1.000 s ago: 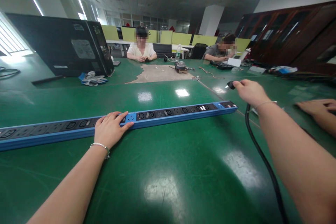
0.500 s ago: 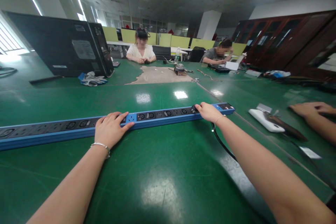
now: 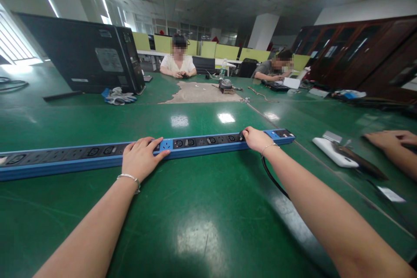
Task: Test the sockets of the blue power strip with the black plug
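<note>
A long blue power strip [image 3: 202, 153] with a row of black sockets lies across the green table [image 3: 182, 208]. My left hand [image 3: 140, 156] rests over the strip's middle, fingers spread, thumb beside a blue socket [image 3: 167, 145]. Toward the strip's right end, my right hand [image 3: 256, 138] grips a black plug [image 3: 241, 136] at one of the sockets. Whether the plug is fully seated cannot be seen. A black cable [image 3: 273, 179] runs from under my right hand down and to the right, passing beneath my forearm.
A black computer case [image 3: 81, 56] and gloves [image 3: 119, 96] stand back left. A white device [image 3: 334, 153] lies at the right, near another person's hands [image 3: 387, 139]. Two people sit across the table, behind a brown sheet [image 3: 198, 92].
The whole view has shifted slightly, so the strip and both hands appear a little further right. Both hands keep their places on the strip.
</note>
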The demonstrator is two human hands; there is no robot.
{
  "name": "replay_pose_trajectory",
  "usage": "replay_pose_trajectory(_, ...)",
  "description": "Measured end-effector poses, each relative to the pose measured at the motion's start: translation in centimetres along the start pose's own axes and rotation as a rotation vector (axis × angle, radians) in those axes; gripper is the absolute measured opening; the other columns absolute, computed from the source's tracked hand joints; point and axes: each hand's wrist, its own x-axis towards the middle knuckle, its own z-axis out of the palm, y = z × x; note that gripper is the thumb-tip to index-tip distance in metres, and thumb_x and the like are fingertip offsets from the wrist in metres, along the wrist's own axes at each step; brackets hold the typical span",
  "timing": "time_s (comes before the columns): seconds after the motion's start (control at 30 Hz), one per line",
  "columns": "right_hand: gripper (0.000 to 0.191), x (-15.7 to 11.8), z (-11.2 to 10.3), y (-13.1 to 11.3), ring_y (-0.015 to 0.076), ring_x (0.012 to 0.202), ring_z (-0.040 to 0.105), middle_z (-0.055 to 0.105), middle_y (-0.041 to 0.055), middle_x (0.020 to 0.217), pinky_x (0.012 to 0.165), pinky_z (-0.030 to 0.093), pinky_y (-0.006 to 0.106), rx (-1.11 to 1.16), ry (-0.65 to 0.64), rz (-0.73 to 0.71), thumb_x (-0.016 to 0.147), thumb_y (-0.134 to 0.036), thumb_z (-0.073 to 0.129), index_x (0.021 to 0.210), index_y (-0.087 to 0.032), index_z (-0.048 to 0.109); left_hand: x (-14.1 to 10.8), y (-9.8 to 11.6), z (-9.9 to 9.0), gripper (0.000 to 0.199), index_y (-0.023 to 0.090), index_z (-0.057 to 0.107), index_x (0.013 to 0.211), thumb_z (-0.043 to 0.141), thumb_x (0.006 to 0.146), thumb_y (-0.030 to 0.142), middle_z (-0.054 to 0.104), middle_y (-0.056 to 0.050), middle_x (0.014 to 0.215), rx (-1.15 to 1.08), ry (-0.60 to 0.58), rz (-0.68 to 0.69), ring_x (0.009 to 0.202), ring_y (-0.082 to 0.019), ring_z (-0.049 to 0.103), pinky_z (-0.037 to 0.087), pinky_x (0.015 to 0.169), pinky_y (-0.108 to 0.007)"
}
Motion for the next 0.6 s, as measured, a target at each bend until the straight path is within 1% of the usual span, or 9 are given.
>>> replay_pose_trajectory(0.27, 0.04, 0.2, 0.1, -0.1, 0.0266, 0.096, 0.062, 0.065, 0.0165, 0.102, 0.08, 0.043, 0.035, -0.013, -0.026, -0.027, 0.091, -0.035, 0.023, 0.107, -0.015, 0.054, 0.0, 0.0, 0.0, 0.054, 0.032, 0.052, 0.123, 0.036, 0.081, 0.061, 0.056, -0.006, 0.124, -0.009, -0.022, -0.01, 0.119, -0.023, 0.046, 0.029, 0.098, -0.041)
replay_pose_trajectory(0.43, 0.042, -0.8, 0.5, -0.7, 0.0275, 0.095, 0.062, 0.065, 0.016, 0.1, 0.079, 0.044, 0.038, -0.026, 0.011, 0.026, 0.092, -0.038, 0.02, 0.112, -0.017, 0.05, 0.0, 0.0, 0.0, 0.053, 0.031, 0.053, 0.122, 0.037, 0.081, 0.061, 0.057, -0.006, 0.124, -0.014, -0.013, -0.008, 0.118, -0.024, 0.046, 0.03, 0.098, -0.043)
replay_pose_trajectory(0.6, 0.043, -1.9, 1.1, -1.6, 0.0285, 0.091, 0.063, 0.065, 0.016, 0.095, 0.075, 0.045, 0.041, -0.055, 0.058, 0.078, 0.091, -0.041, 0.019, 0.114, -0.019, 0.048, 0.1, 0.1, -0.1, 0.053, 0.031, 0.052, 0.123, 0.037, 0.081, 0.06, 0.056, -0.006, 0.124, -0.015, -0.026, -0.018, 0.118, -0.024, 0.046, 0.029, 0.098, -0.043)
